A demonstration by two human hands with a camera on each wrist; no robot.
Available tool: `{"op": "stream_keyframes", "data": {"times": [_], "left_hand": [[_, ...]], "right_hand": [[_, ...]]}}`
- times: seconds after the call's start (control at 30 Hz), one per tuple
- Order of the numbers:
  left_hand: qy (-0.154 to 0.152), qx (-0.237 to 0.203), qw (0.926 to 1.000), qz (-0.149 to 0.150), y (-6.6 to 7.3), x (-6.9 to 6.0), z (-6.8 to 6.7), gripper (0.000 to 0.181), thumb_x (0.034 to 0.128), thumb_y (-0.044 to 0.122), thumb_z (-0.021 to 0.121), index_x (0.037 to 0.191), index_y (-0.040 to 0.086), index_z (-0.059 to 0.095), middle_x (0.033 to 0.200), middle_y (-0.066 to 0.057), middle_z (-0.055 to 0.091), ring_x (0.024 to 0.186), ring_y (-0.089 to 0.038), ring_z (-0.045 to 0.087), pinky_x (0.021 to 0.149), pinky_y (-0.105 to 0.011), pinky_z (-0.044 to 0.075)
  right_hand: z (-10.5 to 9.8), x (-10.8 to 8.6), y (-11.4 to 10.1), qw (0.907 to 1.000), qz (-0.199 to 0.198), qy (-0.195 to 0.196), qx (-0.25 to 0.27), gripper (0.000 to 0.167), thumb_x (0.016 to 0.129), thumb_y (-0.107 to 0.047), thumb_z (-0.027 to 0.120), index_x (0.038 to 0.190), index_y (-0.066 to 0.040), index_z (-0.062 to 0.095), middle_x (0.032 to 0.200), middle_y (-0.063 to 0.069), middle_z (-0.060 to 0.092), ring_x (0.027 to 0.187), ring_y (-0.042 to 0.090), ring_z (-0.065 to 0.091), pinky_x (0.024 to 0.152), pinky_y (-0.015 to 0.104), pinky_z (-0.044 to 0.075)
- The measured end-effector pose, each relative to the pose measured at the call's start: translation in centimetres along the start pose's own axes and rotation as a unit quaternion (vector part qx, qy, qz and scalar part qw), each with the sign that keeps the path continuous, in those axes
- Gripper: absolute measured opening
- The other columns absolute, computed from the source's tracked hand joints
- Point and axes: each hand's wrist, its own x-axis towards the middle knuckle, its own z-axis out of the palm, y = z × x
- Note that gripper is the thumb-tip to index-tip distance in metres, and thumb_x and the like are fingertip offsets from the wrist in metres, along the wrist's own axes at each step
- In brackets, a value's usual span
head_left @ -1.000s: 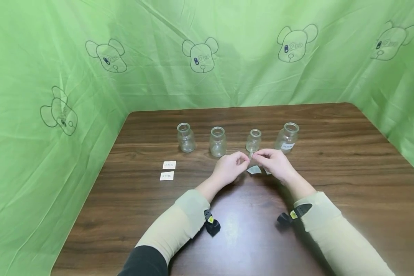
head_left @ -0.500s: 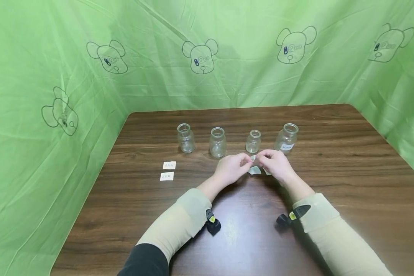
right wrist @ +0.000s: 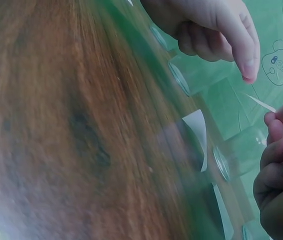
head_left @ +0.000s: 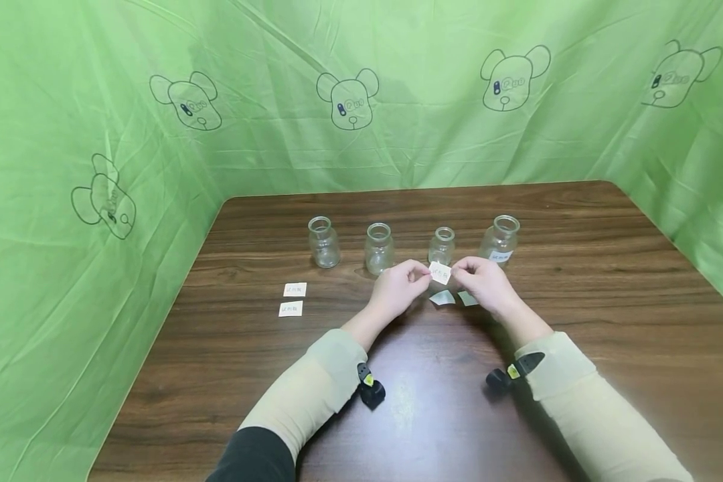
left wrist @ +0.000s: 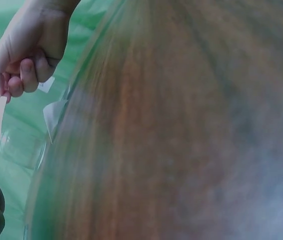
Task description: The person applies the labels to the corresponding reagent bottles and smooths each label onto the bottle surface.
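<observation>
In the head view my right hand (head_left: 487, 288) pinches a small white paper label (head_left: 440, 272) with handwriting on it. The label is raised in front of a small glass jar (head_left: 442, 249). My left hand (head_left: 393, 296) has its fingertips at the label's left edge. In the right wrist view a slim gap shows between the left hand (right wrist: 209, 20) and the label (right wrist: 261, 103); whether it grips the label is unclear. A larger jar (head_left: 499, 237) behind the right hand bears a label. Two pale paper pieces (head_left: 442, 298) lie beneath the hands.
Two more clear jars, the far-left one (head_left: 324, 244) and the one beside it (head_left: 379, 251), stand in the row. Two handwritten labels (head_left: 290, 308) lie at left on the wooden table (head_left: 217, 375). A green curtain (head_left: 265, 140) surrounds the table's back and sides.
The label was edge-on between the fingertips of both hands; now its written face is turned toward me. The hands have drawn slightly apart. The jars have stayed put.
</observation>
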Motion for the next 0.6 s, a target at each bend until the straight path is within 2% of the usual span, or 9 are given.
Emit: {"op": "stream_keyframes", "data": {"times": [0.23, 0.5, 0.6], "left_hand": [[0.011, -0.047, 0.9981, -0.038, -0.3, 0.7, 0.2, 0.020, 0.0842, 0.029, 0.064, 0.099, 0.017, 0.069, 0.062, 0.006, 0.048, 0.050, -0.006, 0.042, 0.049, -0.024, 0.035], [-0.002, -0.035, 0.9990, -0.027, -0.1, 1.2, 0.5, 0.017, 0.0874, 0.030, 0.060, 0.095, 0.017, 0.068, 0.065, 0.007, 0.051, 0.056, -0.006, 0.046, 0.054, -0.023, 0.039], [-0.005, -0.066, 0.9973, -0.032, -0.1, 1.3, 0.6, 0.015, 0.0864, 0.028, 0.062, 0.093, 0.016, 0.067, 0.063, 0.006, 0.049, 0.055, -0.007, 0.045, 0.053, -0.024, 0.037]], "right_hand": [[-0.6, 0.3, 0.2, 0.9989, -0.032, -0.014, -0.031, 0.014, 0.086, -0.013, 0.057, 0.086, -0.001, 0.065, 0.078, 0.005, 0.061, 0.073, 0.018, 0.052, 0.062, 0.029, 0.043], [-1.1, 0.8, 0.2, 0.9977, -0.051, -0.021, -0.040, 0.010, 0.085, -0.011, 0.059, 0.083, -0.003, 0.066, 0.080, 0.006, 0.063, 0.075, 0.019, 0.053, 0.065, 0.031, 0.044], [-1.3, 1.0, 0.2, 0.9969, -0.060, -0.022, -0.046, 0.010, 0.085, -0.011, 0.060, 0.084, -0.003, 0.066, 0.081, 0.006, 0.063, 0.075, 0.020, 0.053, 0.065, 0.031, 0.044]]}}
